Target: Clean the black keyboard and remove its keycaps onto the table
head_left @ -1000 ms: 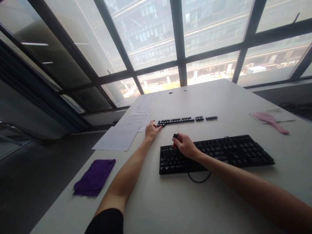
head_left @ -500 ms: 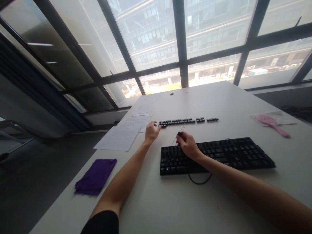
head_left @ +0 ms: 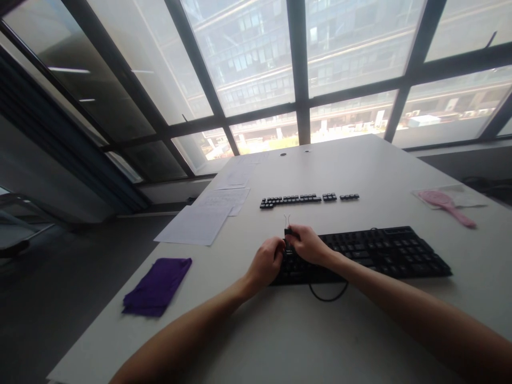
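Note:
My right hand [head_left: 307, 244] grips a keycap puller [head_left: 287, 230] by its small black body. The puller's two thin wires point away from me, above the far edge of the black keyboard [head_left: 384, 250]. Close beside it, my left hand [head_left: 267, 260] is over the keyboard's left end with its fingers curled together near the puller. Whatever those fingers hold is too small and covered to make out. Beyond the keyboard, removed black keycaps [head_left: 294, 199] lie in rows and small groups. Both hands hide the left part of the keyboard.
Left of the hands lie paper sheets [head_left: 196, 218] and a folded purple cloth [head_left: 158, 287]. A pink hairbrush [head_left: 446, 202] rests on a clear plastic bag at the right. The keyboard's cable [head_left: 328, 300] loops out at its near side. Windows stand behind the white table [head_left: 320, 341].
My left hand has come back from the keycap rows to the keyboard, beside my right hand, and its fingers have closed. The puller has turned so its wires point straight away from me.

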Demonstrator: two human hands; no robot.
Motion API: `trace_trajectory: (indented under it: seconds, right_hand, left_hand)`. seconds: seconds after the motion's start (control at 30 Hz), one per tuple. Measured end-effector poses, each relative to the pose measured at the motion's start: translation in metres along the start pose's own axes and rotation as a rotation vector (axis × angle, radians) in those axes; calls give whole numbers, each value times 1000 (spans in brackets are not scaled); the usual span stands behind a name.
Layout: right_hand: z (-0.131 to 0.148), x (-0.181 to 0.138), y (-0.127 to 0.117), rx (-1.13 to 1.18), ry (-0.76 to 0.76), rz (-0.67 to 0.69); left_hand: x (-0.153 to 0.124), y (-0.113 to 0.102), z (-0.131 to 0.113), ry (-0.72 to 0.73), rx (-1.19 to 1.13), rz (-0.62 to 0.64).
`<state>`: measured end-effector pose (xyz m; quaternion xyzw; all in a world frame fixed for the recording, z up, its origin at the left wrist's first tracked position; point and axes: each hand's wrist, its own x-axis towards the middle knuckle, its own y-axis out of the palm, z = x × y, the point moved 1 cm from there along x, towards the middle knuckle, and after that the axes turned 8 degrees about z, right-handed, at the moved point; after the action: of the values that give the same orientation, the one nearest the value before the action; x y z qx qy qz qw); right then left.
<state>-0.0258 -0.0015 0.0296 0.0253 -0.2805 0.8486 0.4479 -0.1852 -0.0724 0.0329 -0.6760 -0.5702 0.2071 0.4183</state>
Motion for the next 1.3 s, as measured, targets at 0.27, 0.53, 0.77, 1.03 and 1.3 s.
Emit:
trace_trajectory:
  seconds: [0.27, 0.53, 0.77, 1.03, 1.3]
  right_hand:
    - [3, -9, -2, -96, -90, 108]
    - [3, -28, 3, -377, -396, 125]
    - [3, -26, 3, -265, -197, 33]
    - [-3, -20, -3, 26, -50, 12]
    - [4, -20, -6, 48, -67, -88]
  left_hand:
    - [3, 3, 5, 32, 9, -15]
    - [3, -4, -4, 168, 42, 110]
    - [9, -4, 1, 74, -38, 84]
    - [12, -1, -2, 26, -93, 52]
    - [9, 1, 0, 83, -99, -11]
